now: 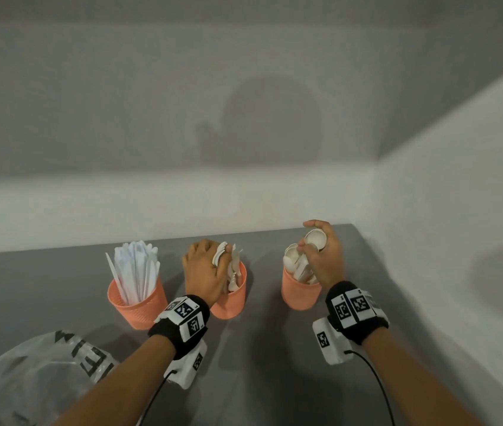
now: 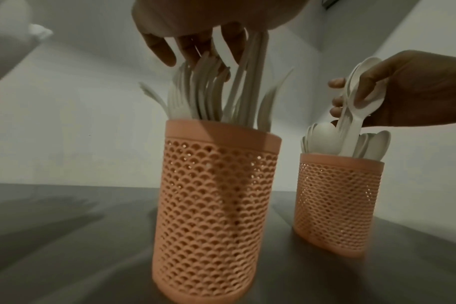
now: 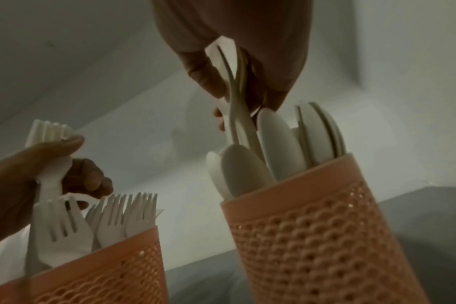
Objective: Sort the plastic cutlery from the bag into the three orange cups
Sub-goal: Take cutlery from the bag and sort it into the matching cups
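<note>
Three orange perforated cups stand in a row on the grey table. The left cup (image 1: 138, 304) holds white knives. Over the middle cup (image 1: 231, 302) (image 2: 216, 205) of forks, my left hand (image 1: 204, 272) (image 2: 193, 47) grips a bunch of white forks (image 1: 221, 255) (image 3: 50, 156), handles reaching down into the cup. Above the right cup (image 1: 300, 293) (image 3: 325, 236) of spoons, my right hand (image 1: 320, 256) (image 3: 237, 67) grips a few white spoons (image 1: 316, 238) (image 2: 361, 98), handles pointing down into the cup.
A crumpled clear plastic bag (image 1: 38, 379) with black lettering lies at the front left of the table. White walls close the table off at the back and on the right. Bare grey table top (image 1: 274, 364) lies between my forearms.
</note>
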